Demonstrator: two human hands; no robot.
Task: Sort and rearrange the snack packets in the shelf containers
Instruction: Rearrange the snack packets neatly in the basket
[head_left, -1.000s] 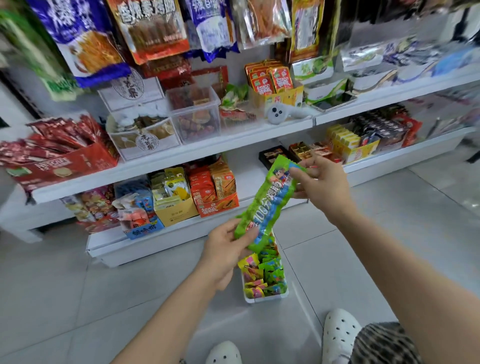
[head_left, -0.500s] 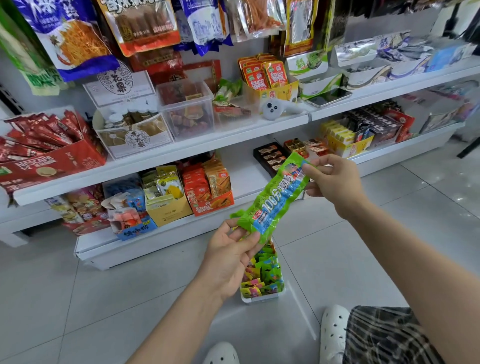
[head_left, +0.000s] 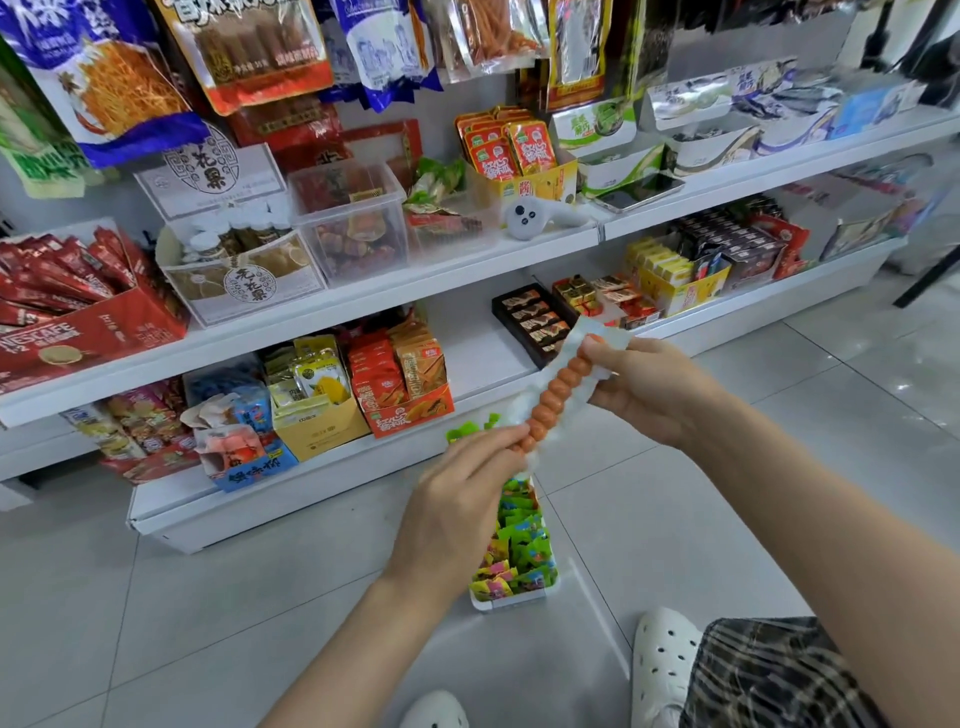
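A long snack packet (head_left: 556, 395) is held up between both hands, clear back side facing me with a row of orange sausage balls showing. My left hand (head_left: 457, 499) pinches its lower end, where a bit of green wrapper sticks out. My right hand (head_left: 649, 389) grips its upper end. Below them, on the floor tiles, stands a white container (head_left: 519, 600) full of small green, yellow and pink snack packets.
White shelves (head_left: 363, 296) in front carry a red Nescafe box (head_left: 78, 332), a clear tub (head_left: 353, 223), yellow and orange snack boxes (head_left: 400, 384), and a dark chocolate tray (head_left: 535, 322). A bare gap lies on the lowest shelf (head_left: 483, 358). White clogs (head_left: 660, 670) sit at the bottom.
The packet has been turned over: its green printed front faced me before, its clear back with the orange balls faces me now. Both hands kept hold of its ends.
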